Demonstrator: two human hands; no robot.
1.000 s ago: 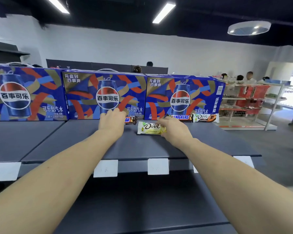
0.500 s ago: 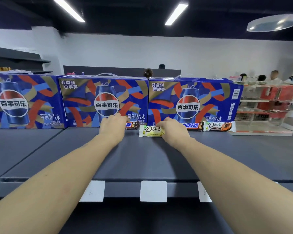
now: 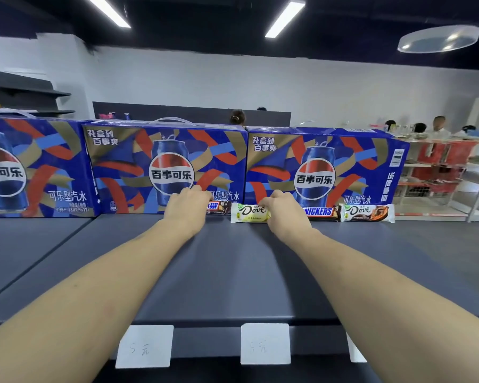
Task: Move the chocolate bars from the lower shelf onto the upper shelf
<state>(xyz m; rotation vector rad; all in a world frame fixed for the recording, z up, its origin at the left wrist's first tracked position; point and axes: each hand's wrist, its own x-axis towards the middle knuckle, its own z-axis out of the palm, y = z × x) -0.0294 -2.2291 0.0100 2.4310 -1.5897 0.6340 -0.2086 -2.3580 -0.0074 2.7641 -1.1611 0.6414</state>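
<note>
Both arms reach across the dark upper shelf (image 3: 233,272) to its far edge, where a row of chocolate bars lies against the foot of the blue Pepsi cartons (image 3: 166,167). The left hand (image 3: 187,210) has its fingers curled over the left end of a dark Snickers bar (image 3: 219,207), whose right end pokes out past the knuckles; that grip looks clenched on the bar. The right hand (image 3: 284,210) grasps the right end of a pale yellow Dove bar (image 3: 249,213), fingers bent down over the wrapper. The yellow bar lies flat, just beside the dark bar and touching or nearly touching it. Right of the right hand, a second Snickers bar (image 3: 320,211) lies along the cartons, and a white and brown Dove bar (image 3: 367,213) sits just beside it, near the shelf's far right corner. White price tags (image 3: 264,343) hang on the near edge of the shelf. Beyond the right end stands a white rack (image 3: 454,172) with red goods.
</note>
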